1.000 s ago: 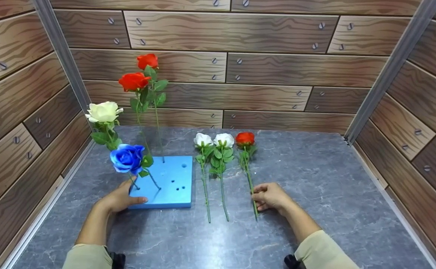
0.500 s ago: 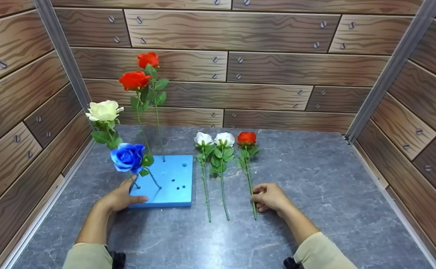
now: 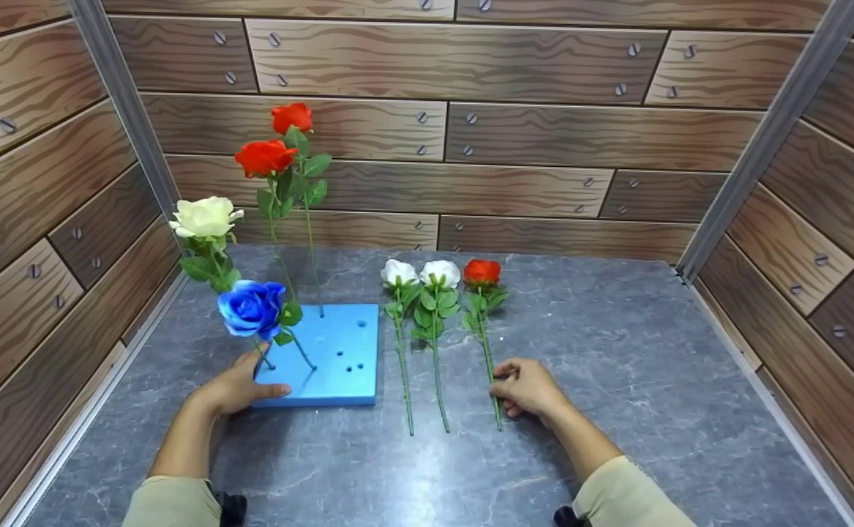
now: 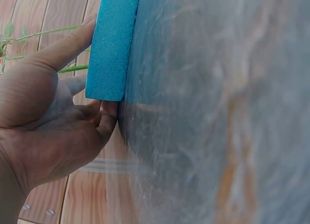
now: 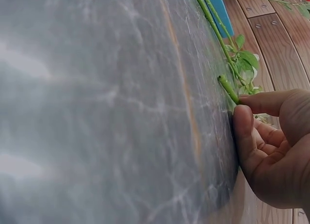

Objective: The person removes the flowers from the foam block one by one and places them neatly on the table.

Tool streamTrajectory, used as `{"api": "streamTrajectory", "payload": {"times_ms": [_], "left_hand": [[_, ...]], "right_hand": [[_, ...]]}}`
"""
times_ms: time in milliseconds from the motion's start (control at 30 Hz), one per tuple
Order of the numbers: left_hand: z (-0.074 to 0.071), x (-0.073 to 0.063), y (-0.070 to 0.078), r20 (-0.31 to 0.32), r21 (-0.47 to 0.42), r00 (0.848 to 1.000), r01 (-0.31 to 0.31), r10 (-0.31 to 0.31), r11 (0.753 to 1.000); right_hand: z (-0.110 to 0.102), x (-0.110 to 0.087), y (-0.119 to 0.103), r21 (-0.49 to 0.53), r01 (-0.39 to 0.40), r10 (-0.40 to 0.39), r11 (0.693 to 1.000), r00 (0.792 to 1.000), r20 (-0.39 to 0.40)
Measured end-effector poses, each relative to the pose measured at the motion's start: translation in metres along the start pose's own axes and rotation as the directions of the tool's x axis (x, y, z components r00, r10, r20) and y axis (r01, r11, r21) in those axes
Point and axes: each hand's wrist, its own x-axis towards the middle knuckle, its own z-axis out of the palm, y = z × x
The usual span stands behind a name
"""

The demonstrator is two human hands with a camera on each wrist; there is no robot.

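Note:
My left hand (image 3: 233, 388) holds the near left corner of a blue foam block (image 3: 324, 380), with its thumb over the top face. In the left wrist view the other fingers (image 4: 109, 117) lie at the block's side, low by the tabletop. My right hand (image 3: 533, 388) pinches the lower stem of a red rose (image 3: 482, 272) between thumb and forefinger. That rose lies along the table, head away from me; the cut stem end (image 5: 227, 88) sticks out past the fingertips. Left of it lie two white roses (image 3: 399, 274), side by side.
Stuck upright in the block are a blue rose (image 3: 251, 309), a cream rose (image 3: 205, 218) and two red roses (image 3: 264, 158). Several holes (image 3: 350, 368) show in its right half. Wood-patterned walls (image 3: 529, 66) enclose the grey marbled table (image 3: 631, 351) at the back and sides.
My right hand and the red rose's stem have shifted very slightly left. The left hand and the block stay in place.

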Motion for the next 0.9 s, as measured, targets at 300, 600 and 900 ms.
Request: {"api": "streamTrajectory", "payload": {"times_ms": [300, 600, 900], "left_hand": [[0.0012, 0.001, -0.0009, -0.011, 0.013, 1.0, -0.014, 0.014, 1.0], [-0.0013, 0.0015, -0.0004, 0.002, 0.007, 1.0, 0.002, -0.002, 1.0], [-0.0002, 0.0005, -0.0006, 0.007, 0.009, 1.0, 0.003, -0.003, 1.0]], "right_hand": [[0.0003, 0.0005, 0.0003, -0.013, 0.002, -0.002, 1.0, 1.0, -0.019], [-0.0013, 0.0022, -0.0009, 0.043, -0.002, 0.004, 0.999, 1.0, -0.028], [0.0002, 0.0008, -0.0089, 0.047, 0.027, -0.025, 0.999, 0.999, -0.04]]}}
